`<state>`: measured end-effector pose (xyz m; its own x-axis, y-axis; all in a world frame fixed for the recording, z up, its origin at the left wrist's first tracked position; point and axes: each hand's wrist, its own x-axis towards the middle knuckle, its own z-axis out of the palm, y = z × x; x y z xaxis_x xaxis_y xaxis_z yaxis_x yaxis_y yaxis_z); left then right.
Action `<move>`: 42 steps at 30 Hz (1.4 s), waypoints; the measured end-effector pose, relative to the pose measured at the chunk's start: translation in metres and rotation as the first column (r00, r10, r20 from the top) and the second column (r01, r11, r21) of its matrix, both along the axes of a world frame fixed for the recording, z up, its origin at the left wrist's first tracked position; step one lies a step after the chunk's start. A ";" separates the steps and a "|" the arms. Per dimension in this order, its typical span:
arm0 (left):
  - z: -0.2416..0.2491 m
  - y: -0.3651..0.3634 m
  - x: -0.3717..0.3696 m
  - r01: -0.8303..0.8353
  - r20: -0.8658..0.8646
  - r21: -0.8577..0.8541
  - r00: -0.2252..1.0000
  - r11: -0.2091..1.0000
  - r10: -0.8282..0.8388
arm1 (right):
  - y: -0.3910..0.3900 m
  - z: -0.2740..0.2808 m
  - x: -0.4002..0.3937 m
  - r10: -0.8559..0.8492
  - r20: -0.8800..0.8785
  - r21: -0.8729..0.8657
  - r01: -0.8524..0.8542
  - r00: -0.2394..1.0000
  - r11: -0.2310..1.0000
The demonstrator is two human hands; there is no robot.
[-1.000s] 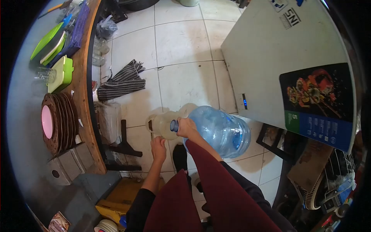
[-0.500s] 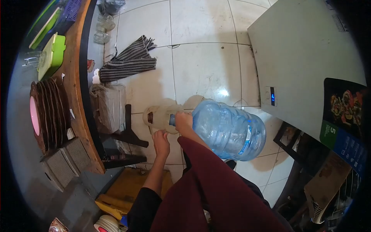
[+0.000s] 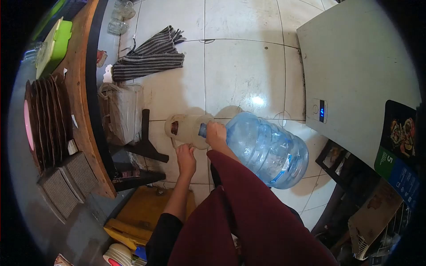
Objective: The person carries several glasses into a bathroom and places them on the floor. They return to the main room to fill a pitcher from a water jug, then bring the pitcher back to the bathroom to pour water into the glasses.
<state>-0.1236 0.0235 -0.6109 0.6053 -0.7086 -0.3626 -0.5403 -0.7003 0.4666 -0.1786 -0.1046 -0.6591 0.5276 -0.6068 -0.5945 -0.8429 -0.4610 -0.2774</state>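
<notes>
Tipping further since a second ago, the big blue water bottle (image 3: 268, 148) lies nearly on its side on the tiled floor (image 3: 242, 66), its neck at 9 o'clock meeting the pale jug (image 3: 186, 128). The right hand (image 3: 216, 135) has its fingers wrapped around the neck; the left hand (image 3: 186, 156) presses curled fingers on the jug. Both hands keep their grips while the view has swung nearer the counter (image 3: 84, 88).

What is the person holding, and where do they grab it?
The right hand holds the big blue water bottle by its neck; the left hand steadies the cloudy jug.

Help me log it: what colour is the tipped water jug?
Translucent blue water jug, seen in the head view.
</notes>
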 end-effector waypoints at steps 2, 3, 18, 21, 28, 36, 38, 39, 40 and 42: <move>0.000 0.001 0.000 0.002 0.002 0.020 1.000 1.000 -0.002 | 0.003 -0.002 -0.002 -0.017 -0.006 0.033 0.017 1.000 0.999; 0.002 0.000 0.001 0.022 -0.020 0.020 1.000 1.000 -0.021 | 0.003 -0.003 -0.003 -0.005 -0.004 0.048 0.005 1.000 0.999; 0.001 -0.002 -0.007 0.017 -0.033 -0.040 0.999 0.999 -0.018 | -0.002 0.004 -0.006 0.041 -0.043 0.060 -0.039 0.998 0.997; 0.002 0.000 -0.009 0.025 -0.037 -0.053 0.999 0.998 -0.027 | -0.001 0.004 -0.007 0.052 -0.053 0.076 -0.048 0.997 0.996; 0.003 0.000 -0.009 0.014 -0.029 -0.046 0.999 0.999 -0.015 | 0.000 0.002 -0.006 0.059 -0.082 0.096 -0.051 0.995 0.994; -0.001 0.004 -0.012 0.005 -0.025 -0.094 1.000 0.996 -0.007 | 0.000 -0.006 -0.008 0.051 -0.059 0.078 -0.047 0.997 0.996; -0.002 0.005 -0.012 0.006 -0.028 -0.097 1.000 0.995 -0.009 | -0.002 -0.003 -0.007 0.056 -0.079 0.110 -0.048 0.995 0.993; -0.001 0.005 -0.011 0.000 -0.042 -0.095 0.999 0.995 -0.004 | -0.003 -0.002 -0.006 0.066 -0.097 0.124 -0.054 0.993 0.991; 0.000 0.004 -0.010 -0.004 -0.055 -0.092 0.998 0.996 -0.001 | -0.003 0.000 -0.005 0.075 -0.113 0.139 -0.059 0.991 0.988; 0.001 0.005 -0.009 0.009 -0.050 -0.094 0.999 0.995 -0.013 | -0.003 0.001 -0.006 0.067 -0.108 0.151 -0.051 0.992 0.987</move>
